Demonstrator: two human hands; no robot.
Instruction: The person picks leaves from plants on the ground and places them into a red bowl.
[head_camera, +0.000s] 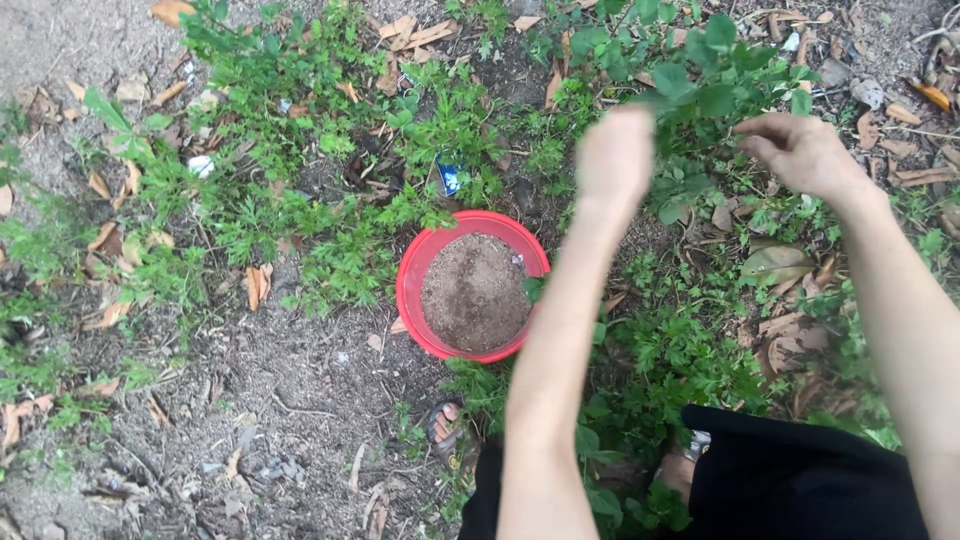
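I have both hands up in the leafy plant (700, 70): my left hand (615, 155) looks loosely closed, though blur stops me telling what it pinches; my right hand (800, 150) curls its fingers among leaves. The red soil-filled bowl (415, 290) sits on the ground beside my left arm, within reach.

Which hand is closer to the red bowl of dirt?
The left hand. It is up and just right of the red bowl, its arm passing the rim. The right hand is much farther right, among the leaves.
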